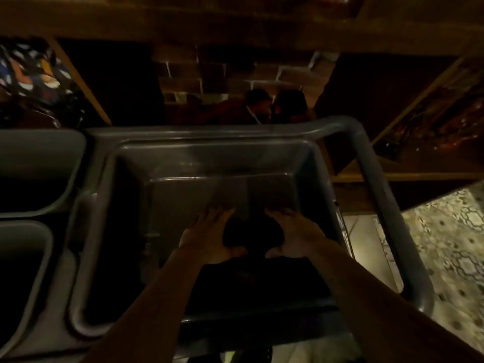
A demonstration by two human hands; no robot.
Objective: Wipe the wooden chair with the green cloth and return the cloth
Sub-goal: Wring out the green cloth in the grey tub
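The scene is very dim. Both my hands reach down into a deep grey plastic tub (136, 195) on a cart. My left hand (209, 237) and my right hand (296, 237) flank a dark bunched cloth (251, 237), fingers curved around its sides. The cloth reads almost black in this light, so its green colour does not show. Whether it rests on the tub floor or hangs between my hands I cannot tell. No wooden chair is in view.
The cart's thick grey handle rail (387, 195) wraps the right side. Two grey bins (39, 174) sit at the left. Behind are a brick wall (209, 72) and dark wooden panels. Patterned floor tiles (450, 237) show at the right.
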